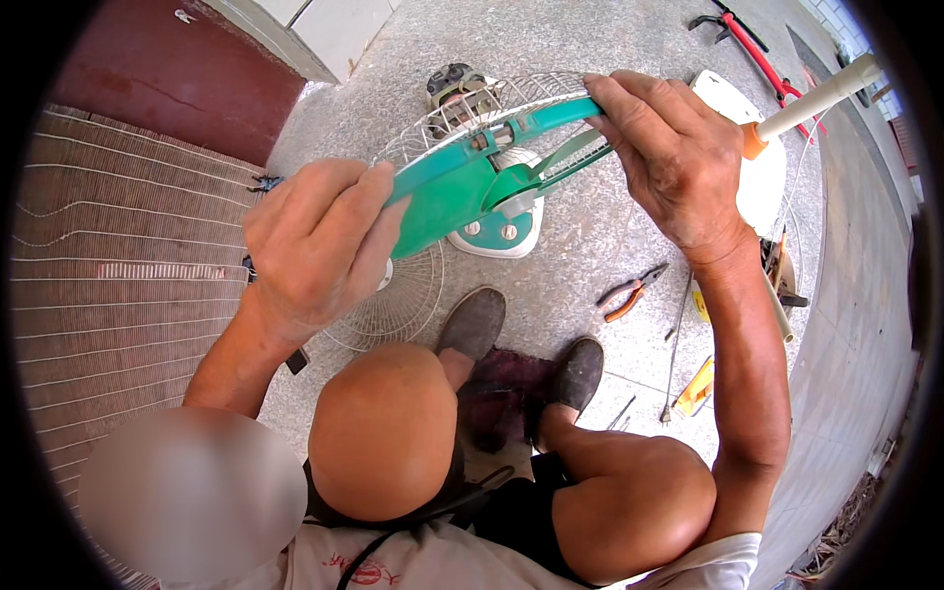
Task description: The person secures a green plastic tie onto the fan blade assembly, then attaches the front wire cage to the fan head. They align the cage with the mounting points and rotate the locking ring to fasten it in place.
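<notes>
Left hand, right hand, both curled; apart

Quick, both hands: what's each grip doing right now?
Left hand: closed, holding the left side of the fan's teal rim.
Right hand: closed, holding the teal rim's right side.

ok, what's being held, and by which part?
A fan's wire cage, by its green rim: left hand on the left side, right hand on the right. Can't tell whether the left hand also grips the green blade.
</notes>
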A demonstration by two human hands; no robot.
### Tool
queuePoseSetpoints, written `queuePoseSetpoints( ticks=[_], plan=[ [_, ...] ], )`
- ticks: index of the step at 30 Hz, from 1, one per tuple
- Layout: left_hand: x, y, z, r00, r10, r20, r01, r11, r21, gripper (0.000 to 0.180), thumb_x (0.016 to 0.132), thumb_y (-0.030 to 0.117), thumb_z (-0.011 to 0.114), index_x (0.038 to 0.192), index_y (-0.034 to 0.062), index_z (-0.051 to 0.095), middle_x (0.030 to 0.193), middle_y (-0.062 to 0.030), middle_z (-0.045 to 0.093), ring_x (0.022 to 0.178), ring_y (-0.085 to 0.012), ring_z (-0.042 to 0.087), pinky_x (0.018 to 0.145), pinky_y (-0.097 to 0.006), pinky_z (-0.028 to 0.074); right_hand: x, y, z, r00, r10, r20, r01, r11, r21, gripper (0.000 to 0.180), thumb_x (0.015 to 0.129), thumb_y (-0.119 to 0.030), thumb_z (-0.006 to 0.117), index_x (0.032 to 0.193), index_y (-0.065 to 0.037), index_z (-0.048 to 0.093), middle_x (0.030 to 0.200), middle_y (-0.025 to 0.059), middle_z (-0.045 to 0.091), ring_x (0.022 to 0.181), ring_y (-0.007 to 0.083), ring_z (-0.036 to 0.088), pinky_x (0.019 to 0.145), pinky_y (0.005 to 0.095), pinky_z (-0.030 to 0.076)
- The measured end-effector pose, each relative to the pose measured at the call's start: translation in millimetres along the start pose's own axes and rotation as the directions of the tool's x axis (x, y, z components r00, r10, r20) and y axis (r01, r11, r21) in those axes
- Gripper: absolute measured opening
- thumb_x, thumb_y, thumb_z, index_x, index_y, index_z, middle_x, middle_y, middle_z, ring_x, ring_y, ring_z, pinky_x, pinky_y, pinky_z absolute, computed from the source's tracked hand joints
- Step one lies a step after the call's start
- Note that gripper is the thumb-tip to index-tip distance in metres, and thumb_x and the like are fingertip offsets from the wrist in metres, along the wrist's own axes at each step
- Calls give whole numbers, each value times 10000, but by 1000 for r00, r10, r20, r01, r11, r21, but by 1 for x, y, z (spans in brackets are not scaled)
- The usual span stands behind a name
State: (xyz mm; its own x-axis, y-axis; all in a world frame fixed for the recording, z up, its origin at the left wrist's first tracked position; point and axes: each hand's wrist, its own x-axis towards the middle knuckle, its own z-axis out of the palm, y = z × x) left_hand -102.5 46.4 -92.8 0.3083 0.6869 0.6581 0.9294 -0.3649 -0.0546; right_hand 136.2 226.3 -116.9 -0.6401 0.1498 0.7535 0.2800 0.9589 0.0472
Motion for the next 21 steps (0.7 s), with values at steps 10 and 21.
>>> queuePoseSetpoints(
  ticks=[10,21],
  plan=[
    [24,4,-3,996,-10,84,10,1000,5,239,680,-8,766,889,12,651,777,-98,610,578,-207,586,477,-296,432,5,-1,9,991,-113,-70,107,991,-82,361,686,-135,755,1029,-101,648,874,27,629,685,173,616,554,286,531],
    [42,10,2,981,75,177,-89,994,70,248,694,43,755,909,30,632,725,-65,518,532,-224,533,452,-333,399,7,-7,7,992,-124,-1,122,982,-143,399,710,-123,691,1098,-72,610,934,36,585,710,162,613,558,275,526]
  ],
)
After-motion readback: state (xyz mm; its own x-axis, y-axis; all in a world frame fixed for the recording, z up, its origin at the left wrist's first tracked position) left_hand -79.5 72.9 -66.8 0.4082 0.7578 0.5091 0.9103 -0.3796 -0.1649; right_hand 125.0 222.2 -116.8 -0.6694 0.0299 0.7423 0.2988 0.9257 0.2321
